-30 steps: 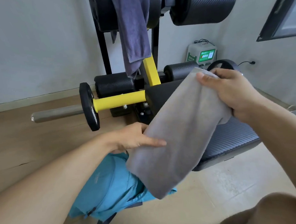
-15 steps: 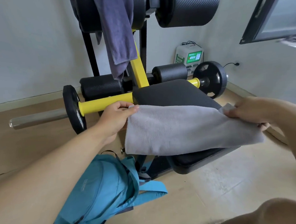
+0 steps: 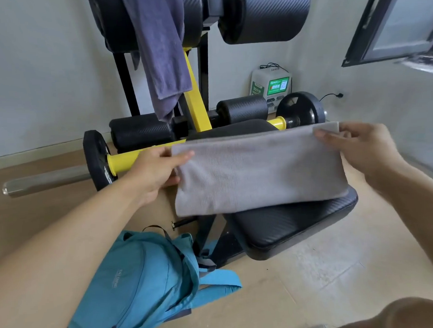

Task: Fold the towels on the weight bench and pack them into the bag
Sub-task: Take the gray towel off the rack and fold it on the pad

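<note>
Two hands hold a folded grey towel (image 3: 259,171) stretched wide above the black padded seat (image 3: 297,224) of the weight bench. The left hand (image 3: 157,171) pinches the towel's upper left corner, thumb lying on the front of the cloth and the other fingers behind it. The right hand (image 3: 359,147) grips the upper right corner, thumb on the near face and fingers curled behind, with a small tip of cloth showing above the thumb. The towel hangs as a broad flat rectangle, its top edge nearly level and its lower edge draped over the seat's near half; whether that edge rests on the pad or hangs just clear of it cannot be told. A second towel, purple-grey (image 3: 161,53), hangs over the large black roller pad (image 3: 264,11) at the top of the bench frame, its lower end dangling beside the yellow upright post (image 3: 196,106). The blue bag (image 3: 147,289) lies slumped on the floor below the left forearm, just beside the bench's foot, with its straps spread toward the right. A yellow bar (image 3: 139,159) with a black weight plate (image 3: 97,159) and a bare steel end sticks out to the left behind the left hand. A white box with a green screen (image 3: 271,84) stands against the wall behind the bench.
</note>
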The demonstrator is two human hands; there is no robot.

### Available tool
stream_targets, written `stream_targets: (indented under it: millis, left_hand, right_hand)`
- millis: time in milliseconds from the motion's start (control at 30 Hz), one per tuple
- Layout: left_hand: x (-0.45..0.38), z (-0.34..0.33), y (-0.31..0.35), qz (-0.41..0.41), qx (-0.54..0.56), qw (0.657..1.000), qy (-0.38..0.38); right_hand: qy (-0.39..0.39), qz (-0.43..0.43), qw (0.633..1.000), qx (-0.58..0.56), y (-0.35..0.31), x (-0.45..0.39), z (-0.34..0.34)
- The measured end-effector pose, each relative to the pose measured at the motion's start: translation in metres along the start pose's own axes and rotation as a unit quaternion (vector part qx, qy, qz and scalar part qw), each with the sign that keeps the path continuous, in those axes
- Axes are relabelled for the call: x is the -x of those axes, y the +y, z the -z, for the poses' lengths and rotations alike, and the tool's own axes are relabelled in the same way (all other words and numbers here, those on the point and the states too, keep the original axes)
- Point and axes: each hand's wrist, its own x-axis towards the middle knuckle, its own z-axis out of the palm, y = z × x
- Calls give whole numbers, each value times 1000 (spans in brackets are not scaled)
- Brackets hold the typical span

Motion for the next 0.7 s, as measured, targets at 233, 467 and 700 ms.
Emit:
stream_targets:
  millis: [233, 467, 700]
  left_hand:
    - [3, -10, 35, -330, -40, 939, 84]
    - [15, 0, -10, -247, -275, 922, -117]
    - [22, 5, -10, -246, -261, 933, -31]
  right_hand:
    - [116, 101, 979, -136, -13, 0, 6]
    - [-115, -63, 937, 323, 25, -5, 24]
    - [-47, 48, 927, 368, -1, 11, 14]
